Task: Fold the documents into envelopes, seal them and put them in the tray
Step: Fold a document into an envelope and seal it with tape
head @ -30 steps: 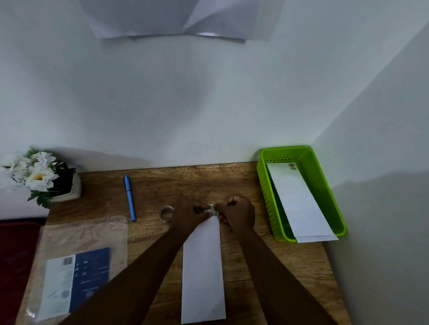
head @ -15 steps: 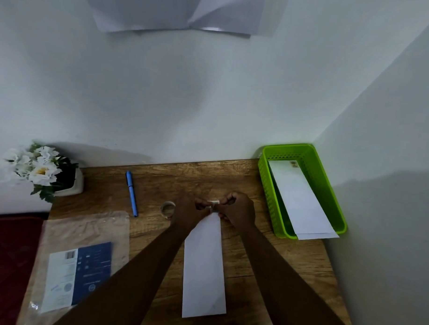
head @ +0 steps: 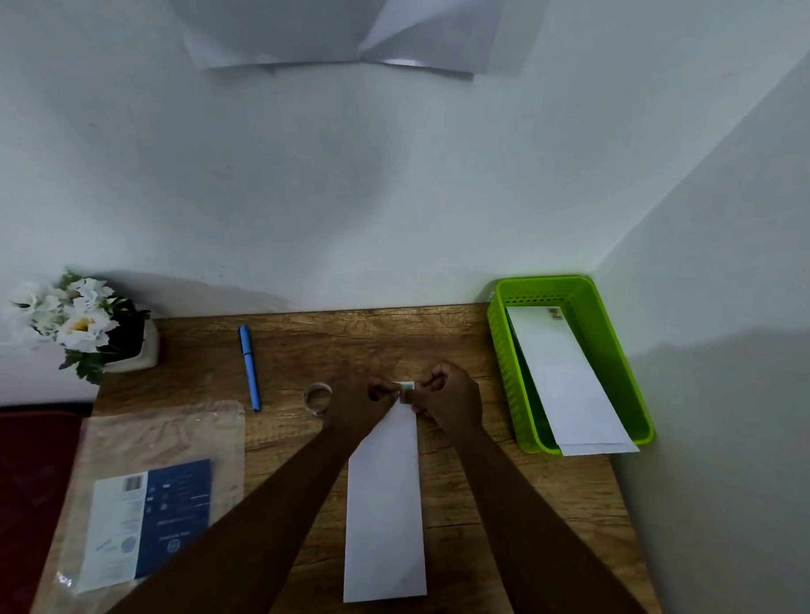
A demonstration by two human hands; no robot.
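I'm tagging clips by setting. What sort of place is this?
Probably a small home desk set in a corner: a wooden table against plain white walls, with a blue pen, a pot of white flowers and a green tray holding envelopes.

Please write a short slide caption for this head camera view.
Both hands, left hand and right hand, pinch a small stamp-like piece at the white envelope top.
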